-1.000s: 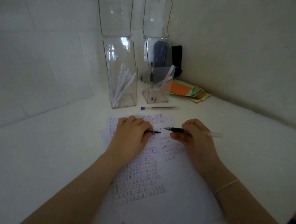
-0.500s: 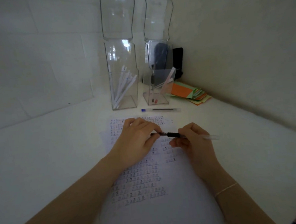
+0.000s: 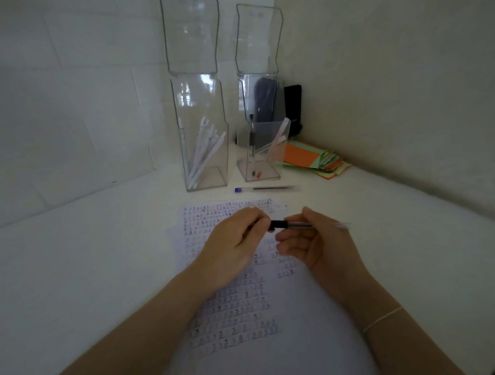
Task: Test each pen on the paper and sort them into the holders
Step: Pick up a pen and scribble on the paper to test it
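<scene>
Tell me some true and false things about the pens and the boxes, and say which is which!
1. Both hands hold one pen. True.
2. The tall left holder has no pens in it. False: several white pens lean inside it.
3. A blue-capped pen lies on the table in front of the holders. True.
4. The paper is blank. False: rows of small marks cover it.
</scene>
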